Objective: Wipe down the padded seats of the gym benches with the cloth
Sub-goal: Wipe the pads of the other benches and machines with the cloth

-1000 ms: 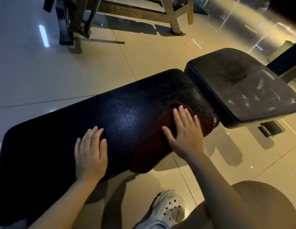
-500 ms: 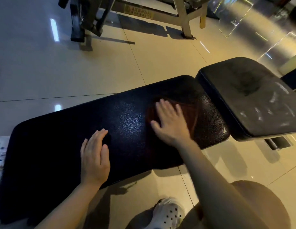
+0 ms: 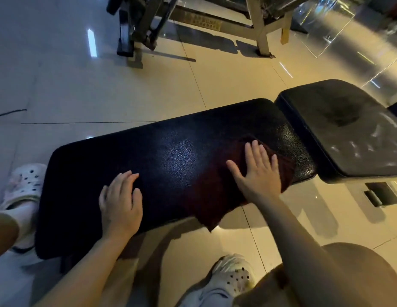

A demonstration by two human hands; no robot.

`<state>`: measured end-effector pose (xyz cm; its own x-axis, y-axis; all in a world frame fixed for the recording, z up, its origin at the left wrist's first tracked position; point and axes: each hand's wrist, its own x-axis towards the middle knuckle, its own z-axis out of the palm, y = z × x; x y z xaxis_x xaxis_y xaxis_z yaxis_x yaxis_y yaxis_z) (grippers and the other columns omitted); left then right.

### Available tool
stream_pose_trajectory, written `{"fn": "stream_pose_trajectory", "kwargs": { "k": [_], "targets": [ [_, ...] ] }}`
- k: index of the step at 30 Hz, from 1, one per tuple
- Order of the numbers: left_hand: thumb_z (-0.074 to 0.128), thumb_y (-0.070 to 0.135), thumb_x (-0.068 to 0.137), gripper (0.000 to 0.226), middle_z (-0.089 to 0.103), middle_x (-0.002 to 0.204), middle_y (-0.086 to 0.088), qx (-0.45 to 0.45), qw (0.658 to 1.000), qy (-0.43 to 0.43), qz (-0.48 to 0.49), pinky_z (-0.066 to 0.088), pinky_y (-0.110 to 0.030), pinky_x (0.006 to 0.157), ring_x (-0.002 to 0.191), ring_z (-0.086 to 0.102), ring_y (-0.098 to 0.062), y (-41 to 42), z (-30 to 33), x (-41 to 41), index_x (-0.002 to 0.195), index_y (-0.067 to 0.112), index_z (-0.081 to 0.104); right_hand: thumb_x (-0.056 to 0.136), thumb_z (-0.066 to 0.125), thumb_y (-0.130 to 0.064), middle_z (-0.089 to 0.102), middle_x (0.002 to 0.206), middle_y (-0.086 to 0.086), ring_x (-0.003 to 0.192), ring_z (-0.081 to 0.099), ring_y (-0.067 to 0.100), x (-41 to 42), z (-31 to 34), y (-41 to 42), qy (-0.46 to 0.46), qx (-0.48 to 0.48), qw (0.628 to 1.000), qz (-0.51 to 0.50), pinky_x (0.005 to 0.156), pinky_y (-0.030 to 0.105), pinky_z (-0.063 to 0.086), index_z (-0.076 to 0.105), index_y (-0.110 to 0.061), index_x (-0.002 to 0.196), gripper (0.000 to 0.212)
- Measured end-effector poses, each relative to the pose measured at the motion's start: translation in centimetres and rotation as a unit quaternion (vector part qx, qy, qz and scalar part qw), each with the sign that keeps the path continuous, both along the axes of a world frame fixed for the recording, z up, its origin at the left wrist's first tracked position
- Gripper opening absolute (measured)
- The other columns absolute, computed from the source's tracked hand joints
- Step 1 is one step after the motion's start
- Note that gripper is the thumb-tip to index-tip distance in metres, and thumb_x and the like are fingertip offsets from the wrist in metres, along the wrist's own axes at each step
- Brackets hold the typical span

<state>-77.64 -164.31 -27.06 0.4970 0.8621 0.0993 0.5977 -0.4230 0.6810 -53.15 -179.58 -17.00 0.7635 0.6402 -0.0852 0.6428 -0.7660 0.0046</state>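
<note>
Cloth [image 3: 217, 196], dark red, lies spread on the right-hand part of the long black bench pad [image 3: 171, 160], with one corner hanging over the pad's near edge. Your right hand [image 3: 257, 173] lies flat on the cloth, fingers straight and slightly spread, thumb out to the left; it presses the cloth to the pad and grips nothing. Your left hand [image 3: 121, 202] rests palm-down on the bare pad, well apart from the cloth, fingers relaxed and pointing away from you, holding nothing. A shiny patch shows on the pad's grained surface between the two hands. Just beyond the pad's right end sits the shorter seat pad [image 3: 348, 131], its top dull with pale streaks and smudges. Your two pale perforated clogs stand on the tiled floor [image 3: 104, 89], the left clog [image 3: 23, 185] beside the pad's left end, the right clog [image 3: 233, 275] below its near edge. Metal frames of other gym equipment [image 3: 148, 23] stand at the far side of the floor.
</note>
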Motion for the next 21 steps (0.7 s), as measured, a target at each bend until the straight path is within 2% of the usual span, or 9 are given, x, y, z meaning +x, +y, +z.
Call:
{"fn": "stream_pose_trajectory", "kwargs": {
  "k": [3, 8, 11, 14, 18, 21],
  "targets": [
    [0.028, 0.033, 0.093, 0.052, 0.046, 0.144, -0.010, 0.029, 0.999, 0.029, 0.007, 0.012, -0.052, 0.115, 0.138, 0.036, -0.028, -0.5, -0.8, -1.0, 0.132, 0.011, 0.054, 0.078, 0.011, -0.085, -0.007, 0.164, 0.000, 0.150, -0.007, 0.016, 4.8, 2.0, -2.9, -0.029, -0.040, 0.997, -0.066, 0.122, 0.041, -0.007, -0.002, -0.023, 0.156, 0.101],
    [0.030, 0.035, 0.095, 0.050, 0.048, 0.143, -0.014, 0.053, 0.997, 0.057, 0.019, 0.015, -0.057, 0.114, 0.137, 0.037, -0.033, -0.4, -1.2, -2.0, 0.130, 0.009, 0.054, 0.081, 0.005, -0.086, -0.003, 0.164, 0.004, 0.151, -0.004, 0.021, 5.0, 1.3, -1.7, -0.082, -0.039, 0.994, -0.063, 0.122, 0.045, -0.004, 0.001, -0.020, 0.157, 0.100],
    [0.031, 0.038, 0.096, 0.051, 0.046, 0.144, -0.012, 0.058, 0.997, 0.059, -0.005, 0.015, -0.054, 0.114, 0.138, 0.037, -0.030, -0.6, -1.6, -2.1, 0.134, 0.011, 0.051, 0.083, 0.001, -0.076, -0.005, 0.164, 0.003, 0.150, -0.008, 0.018, 3.0, 0.4, 1.3, -0.059, -0.046, 0.997, 0.012, 0.121, 0.044, -0.008, 0.000, -0.020, 0.157, 0.093],
    [0.029, 0.038, 0.095, 0.052, 0.046, 0.144, -0.010, 0.025, 1.000, 0.003, 0.007, 0.017, -0.051, 0.115, 0.136, 0.038, -0.027, -0.5, -1.4, -2.1, 0.138, 0.013, 0.046, 0.079, -0.004, -0.074, -0.006, 0.164, 0.002, 0.150, -0.009, 0.017, -1.1, -1.5, 6.9, -0.030, -0.060, 0.991, 0.113, 0.120, 0.043, -0.011, 0.001, -0.018, 0.156, 0.095],
    [0.029, 0.038, 0.095, 0.054, 0.044, 0.146, -0.007, 0.000, 0.998, -0.060, 0.023, 0.012, -0.049, 0.117, 0.136, 0.039, -0.023, -0.2, -1.1, -2.0, 0.143, 0.015, 0.039, 0.097, 0.016, -0.062, -0.009, 0.164, 0.003, 0.150, -0.013, 0.018, -8.3, -4.6, 13.2, 0.027, -0.076, 0.971, 0.227, 0.120, 0.046, -0.011, 0.000, -0.017, 0.156, 0.076],
    [0.029, 0.039, 0.095, 0.055, 0.045, 0.145, -0.010, -0.017, 0.996, -0.078, 0.039, 0.015, -0.051, 0.117, 0.135, 0.040, -0.026, -0.1, -1.2, -2.1, 0.143, 0.014, 0.038, 0.102, 0.021, -0.053, -0.007, 0.164, 0.002, 0.150, -0.013, 0.016, -11.8, -5.6, 13.6, 0.045, -0.075, 0.948, 0.305, 0.119, 0.042, -0.016, 0.002, -0.017, 0.156, 0.068]
  ]
}}
